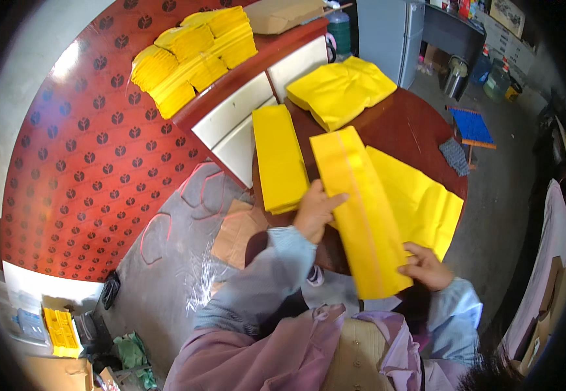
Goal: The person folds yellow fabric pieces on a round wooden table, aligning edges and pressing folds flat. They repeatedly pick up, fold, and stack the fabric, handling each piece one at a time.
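Observation:
A long folded piece of yellow paper point(362, 218) with a thin orange line down its length is held in front of me, slightly tilted. My left hand point(319, 212) grips its left edge, thumb on top. Lower down, my right hand point(426, 266) pinches the opposite edge near the bottom corner. Behind the held piece, a wider yellow sheet point(423, 202) lies on the round dark red table point(413, 130), partly covered. Left of my hands rests a neat stack of narrow folded yellow paper point(280, 156). A pile of wider yellow sheets point(342, 91) sits at the table's far side.
A red-topped cabinet with white drawers point(231, 117) adjoins the table; yellow bundles point(195, 55) are heaped on its top. A grey cloth point(454, 156) lies at the table's right edge, near a blue-topped stool point(472, 126). Brown cardboard point(236, 234) and pink cord point(159, 241) lie on the floor.

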A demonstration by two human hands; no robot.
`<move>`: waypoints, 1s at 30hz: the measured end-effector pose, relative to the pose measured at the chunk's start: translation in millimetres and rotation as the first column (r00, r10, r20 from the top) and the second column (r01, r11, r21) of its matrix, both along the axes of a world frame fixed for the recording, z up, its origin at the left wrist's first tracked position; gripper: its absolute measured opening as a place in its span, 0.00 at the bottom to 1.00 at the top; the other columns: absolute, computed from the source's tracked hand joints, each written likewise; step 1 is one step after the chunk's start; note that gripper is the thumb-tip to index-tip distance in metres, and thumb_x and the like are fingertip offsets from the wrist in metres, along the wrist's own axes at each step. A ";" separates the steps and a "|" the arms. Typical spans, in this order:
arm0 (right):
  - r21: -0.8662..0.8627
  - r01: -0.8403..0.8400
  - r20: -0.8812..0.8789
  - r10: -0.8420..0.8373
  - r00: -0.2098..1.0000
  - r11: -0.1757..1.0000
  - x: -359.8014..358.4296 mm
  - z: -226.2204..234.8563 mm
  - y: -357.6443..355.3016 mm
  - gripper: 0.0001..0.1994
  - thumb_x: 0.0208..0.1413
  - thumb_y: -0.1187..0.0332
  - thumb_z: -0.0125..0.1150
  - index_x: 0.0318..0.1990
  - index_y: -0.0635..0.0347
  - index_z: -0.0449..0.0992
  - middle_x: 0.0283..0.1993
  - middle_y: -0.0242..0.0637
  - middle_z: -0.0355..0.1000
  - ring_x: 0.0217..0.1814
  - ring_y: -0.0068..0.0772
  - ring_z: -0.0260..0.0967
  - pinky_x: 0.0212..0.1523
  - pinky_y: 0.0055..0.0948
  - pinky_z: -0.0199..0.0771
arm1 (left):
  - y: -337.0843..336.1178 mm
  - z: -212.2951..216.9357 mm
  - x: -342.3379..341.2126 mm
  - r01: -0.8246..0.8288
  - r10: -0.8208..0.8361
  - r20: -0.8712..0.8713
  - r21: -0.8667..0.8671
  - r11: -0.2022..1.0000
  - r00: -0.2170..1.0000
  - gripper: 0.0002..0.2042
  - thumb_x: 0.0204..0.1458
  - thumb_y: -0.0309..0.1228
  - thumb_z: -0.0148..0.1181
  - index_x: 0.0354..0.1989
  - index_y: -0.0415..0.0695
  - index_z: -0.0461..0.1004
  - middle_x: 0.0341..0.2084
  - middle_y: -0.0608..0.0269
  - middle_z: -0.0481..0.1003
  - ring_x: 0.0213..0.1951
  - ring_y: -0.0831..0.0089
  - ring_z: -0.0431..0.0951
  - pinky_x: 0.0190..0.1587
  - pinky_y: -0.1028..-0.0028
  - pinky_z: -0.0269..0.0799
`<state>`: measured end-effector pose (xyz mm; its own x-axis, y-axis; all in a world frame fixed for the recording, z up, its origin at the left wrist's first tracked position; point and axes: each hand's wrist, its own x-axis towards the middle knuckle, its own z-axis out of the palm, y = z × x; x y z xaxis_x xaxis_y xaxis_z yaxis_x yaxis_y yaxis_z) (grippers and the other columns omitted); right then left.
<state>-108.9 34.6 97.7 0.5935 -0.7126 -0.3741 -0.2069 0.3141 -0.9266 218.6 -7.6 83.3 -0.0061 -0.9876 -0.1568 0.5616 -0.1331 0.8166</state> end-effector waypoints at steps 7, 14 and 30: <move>0.087 0.028 0.297 -0.053 0.954 0.996 202.7 3.5 -61.0 0.23 0.65 0.73 0.63 0.66 0.62 0.69 0.37 0.28 0.75 0.39 0.16 0.71 0.41 0.21 0.70 | -88.3 43.2 183.2 0.008 0.007 0.209 -0.068 0.998 0.978 0.21 0.61 0.21 0.63 0.62 0.34 0.69 0.54 0.53 0.79 0.52 0.63 0.83 0.55 0.67 0.81; 0.074 0.075 0.083 -0.081 0.993 0.994 282.7 -47.8 -136.2 0.22 0.64 0.70 0.64 0.64 0.60 0.72 0.43 0.34 0.82 0.45 0.24 0.79 0.47 0.24 0.76 | -179.7 -56.8 260.6 -0.066 0.027 0.332 0.107 0.992 0.943 0.22 0.61 0.24 0.65 0.61 0.31 0.68 0.52 0.50 0.79 0.45 0.65 0.86 0.48 0.70 0.85; 0.065 0.200 0.046 -0.203 0.978 0.978 281.7 -73.1 -128.3 0.17 0.64 0.69 0.64 0.59 0.60 0.76 0.37 0.32 0.77 0.38 0.22 0.73 0.45 0.21 0.70 | -164.7 -62.6 235.7 -0.352 0.227 0.872 -0.068 0.934 0.434 0.35 0.54 0.26 0.73 0.67 0.35 0.61 0.63 0.39 0.68 0.64 0.49 0.72 0.63 0.58 0.73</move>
<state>172.7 -93.7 24.6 0.4600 -0.7967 -0.3921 -0.0861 0.3995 -0.9127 454.3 -172.3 20.7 0.4746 -0.8801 -0.0143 -0.3868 -0.2231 0.8948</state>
